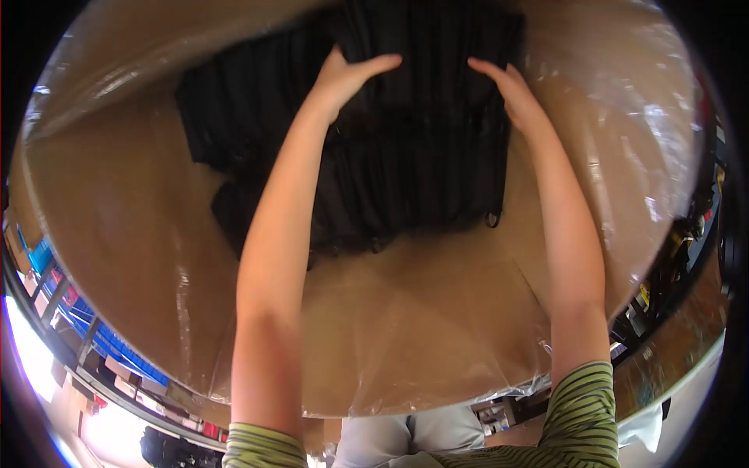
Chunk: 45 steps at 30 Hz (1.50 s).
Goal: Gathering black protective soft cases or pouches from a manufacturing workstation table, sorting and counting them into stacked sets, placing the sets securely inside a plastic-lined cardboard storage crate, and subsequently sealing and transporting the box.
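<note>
Inside a big cardboard box (pixel 421 312) lined with clear plastic, black fabric items (pixel 406 179) are packed on edge in rows. Small loops hang along their near edge; their exact kind cannot be made out. Both my arms reach far into the box. My left hand (pixel 341 82) grips the left side of an upper bundle of black fabric items (pixel 429 78), its thumb stretched across the top. On the bundle's right side my right hand (pixel 513 90) presses in, its thumb pointing inward. The fingers of both hands are mostly hidden against the dark fabric.
Loose plastic liner (pixel 647 156) wrinkles over the box walls and its near rim. Outside to the left are a metal rack (pixel 86 335) and blue bins (pixel 117 343). Shelving with assorted goods (pixel 644 296) stands to the right. The box's near rim lies close to my body.
</note>
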### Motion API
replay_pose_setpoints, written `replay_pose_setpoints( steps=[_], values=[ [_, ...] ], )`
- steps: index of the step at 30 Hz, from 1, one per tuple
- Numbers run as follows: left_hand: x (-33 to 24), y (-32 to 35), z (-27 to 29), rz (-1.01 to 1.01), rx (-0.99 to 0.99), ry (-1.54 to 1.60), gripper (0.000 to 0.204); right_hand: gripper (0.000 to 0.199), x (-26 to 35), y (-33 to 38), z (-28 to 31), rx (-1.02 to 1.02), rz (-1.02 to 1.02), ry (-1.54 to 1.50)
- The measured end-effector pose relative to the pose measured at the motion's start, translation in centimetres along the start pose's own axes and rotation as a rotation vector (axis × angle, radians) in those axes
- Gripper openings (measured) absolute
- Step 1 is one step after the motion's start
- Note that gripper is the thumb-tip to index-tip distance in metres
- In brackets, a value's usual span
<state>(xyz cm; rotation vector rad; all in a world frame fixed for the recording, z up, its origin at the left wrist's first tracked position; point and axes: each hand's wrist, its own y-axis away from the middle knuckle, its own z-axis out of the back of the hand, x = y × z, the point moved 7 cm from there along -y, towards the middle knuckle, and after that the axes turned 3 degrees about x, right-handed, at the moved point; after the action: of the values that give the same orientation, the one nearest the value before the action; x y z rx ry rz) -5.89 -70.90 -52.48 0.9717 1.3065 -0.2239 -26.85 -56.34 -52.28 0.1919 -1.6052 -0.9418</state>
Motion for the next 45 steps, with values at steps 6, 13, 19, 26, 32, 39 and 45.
replay_pose_setpoints(
  steps=[6,13,19,26,32,39,45],
  values=[
    [4.0,0.2,2.3,-0.055,-0.367,-0.326,0.110,0.064,-4.2,-4.2,0.7,-0.027,-0.020,0.302],
    [-1.9,4.5,-5.3,-0.681,-0.492,-1.157,0.056,0.063,1.0,2.8,-3.4,-0.623,0.749,0.941],
    [0.5,-2.3,-5.6,-0.370,-0.183,-1.392,0.058,0.053,0.6,-1.8,-5.2,-0.420,0.638,1.189],
    [-3.9,6.1,-3.8,-0.546,-0.434,-1.076,0.051,0.050,2.7,5.0,-2.7,-0.661,0.818,1.031],
    [-10.9,28.5,1.0,-0.171,-0.653,-0.714,0.046,0.031,3.2,21.6,-3.6,-0.128,0.520,0.880],
    [-6.5,49.0,22.2,0.261,-1.176,-0.265,0.039,0.024,10.2,35.2,8.0,-0.792,0.531,0.516],
    [3.9,49.6,21.7,0.776,-0.650,0.571,0.041,0.041,-4.5,33.3,11.3,-0.601,-0.540,-0.393]
  ],
)
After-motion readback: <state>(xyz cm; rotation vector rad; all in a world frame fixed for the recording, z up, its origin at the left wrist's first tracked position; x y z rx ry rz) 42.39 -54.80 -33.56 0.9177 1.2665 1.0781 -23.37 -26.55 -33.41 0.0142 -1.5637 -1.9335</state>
